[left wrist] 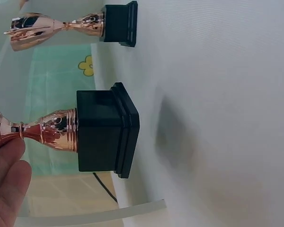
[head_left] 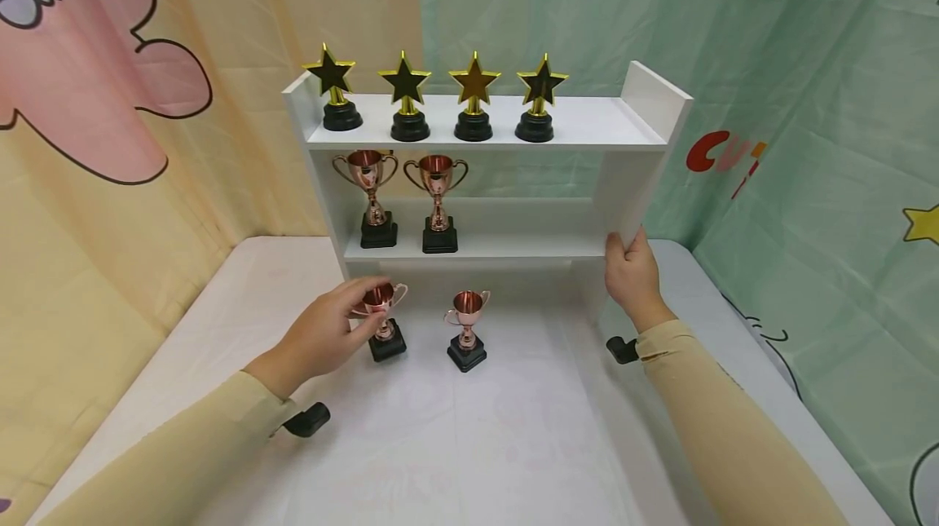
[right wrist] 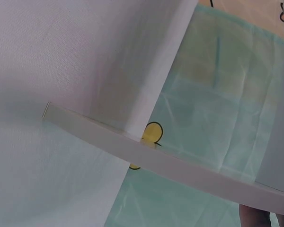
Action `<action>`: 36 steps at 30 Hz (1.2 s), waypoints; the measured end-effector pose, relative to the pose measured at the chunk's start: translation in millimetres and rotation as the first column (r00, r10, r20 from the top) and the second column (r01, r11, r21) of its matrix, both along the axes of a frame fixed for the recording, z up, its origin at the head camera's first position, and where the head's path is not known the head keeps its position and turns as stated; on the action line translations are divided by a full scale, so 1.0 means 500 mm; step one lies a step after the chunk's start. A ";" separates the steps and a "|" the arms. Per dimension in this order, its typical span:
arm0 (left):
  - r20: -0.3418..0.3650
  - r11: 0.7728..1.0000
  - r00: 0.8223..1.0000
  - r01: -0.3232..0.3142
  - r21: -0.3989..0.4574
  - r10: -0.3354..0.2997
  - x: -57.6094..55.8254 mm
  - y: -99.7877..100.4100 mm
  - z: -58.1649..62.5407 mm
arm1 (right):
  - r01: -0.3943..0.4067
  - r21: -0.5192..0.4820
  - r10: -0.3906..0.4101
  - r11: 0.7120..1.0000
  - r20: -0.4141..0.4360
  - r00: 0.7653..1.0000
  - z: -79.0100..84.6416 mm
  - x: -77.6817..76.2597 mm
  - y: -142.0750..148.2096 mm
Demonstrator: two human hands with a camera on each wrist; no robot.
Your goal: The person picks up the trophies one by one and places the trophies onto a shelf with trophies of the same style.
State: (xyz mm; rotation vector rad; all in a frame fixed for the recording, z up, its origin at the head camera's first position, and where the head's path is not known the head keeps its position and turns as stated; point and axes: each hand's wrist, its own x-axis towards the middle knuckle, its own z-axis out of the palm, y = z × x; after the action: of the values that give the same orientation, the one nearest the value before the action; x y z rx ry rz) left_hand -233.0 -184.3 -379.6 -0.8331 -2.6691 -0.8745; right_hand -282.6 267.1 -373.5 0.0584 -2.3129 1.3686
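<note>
My left hand (head_left: 323, 338) pinches a small copper-coloured trophy cup (head_left: 387, 340) by its bowl, in front of the shelf's lower left. In the left wrist view its black base (left wrist: 99, 131) hangs slightly off the table, apart from its shadow. To its right, a matching trophy cup (head_left: 465, 332) stands upright on the table. My right hand (head_left: 634, 277) grips the right side panel of the white shelf (head_left: 528, 242), around the middle board's height. In the right wrist view, fingertips (right wrist: 254, 216) show at the panel's edge (right wrist: 180, 172).
Several gold star trophies (head_left: 473, 98) line the top board. Two larger copper trophy cups (head_left: 439, 208) occupy the left half of the middle board. White cloth covers the table (head_left: 469, 444). Printed curtains (head_left: 792, 86) hang behind and at both sides.
</note>
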 end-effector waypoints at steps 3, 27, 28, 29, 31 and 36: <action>-0.014 1.000 1.000 0.007 0.004 -0.007 0.001 -0.001 0.009 | -0.004 -0.003 0.004 1.000 0.003 1.000 0.001 0.002 0.000; -0.173 0.988 0.977 0.137 0.073 -0.123 0.003 0.035 0.115 | -0.008 -0.013 0.008 1.000 -0.001 1.000 -0.001 -0.002 0.000; -0.174 0.987 0.977 0.142 0.079 -0.127 0.003 0.037 0.119 | -0.012 -0.014 0.012 1.000 -0.001 1.000 -0.001 -0.001 0.000; -0.175 0.986 0.976 0.146 0.082 -0.130 0.002 0.039 0.122 | -0.014 -0.015 0.014 1.000 -0.002 1.000 -0.001 -0.002 0.000; -0.182 0.983 0.973 0.159 0.089 -0.141 0.000 0.043 0.130 | -0.017 -0.014 0.017 1.000 -0.003 1.000 -0.001 -0.001 0.000; -0.197 0.981 0.969 0.171 0.092 -0.151 -0.004 0.051 0.144 | -0.021 -0.013 0.021 1.000 -0.011 1.000 -0.003 -0.003 0.001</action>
State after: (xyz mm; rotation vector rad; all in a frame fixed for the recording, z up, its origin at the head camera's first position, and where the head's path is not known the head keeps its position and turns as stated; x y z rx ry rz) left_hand -235.0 -158.7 -307.6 -1.0620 -2.3942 -0.9174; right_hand -284.0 267.8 -374.8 0.0858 -2.3005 1.3901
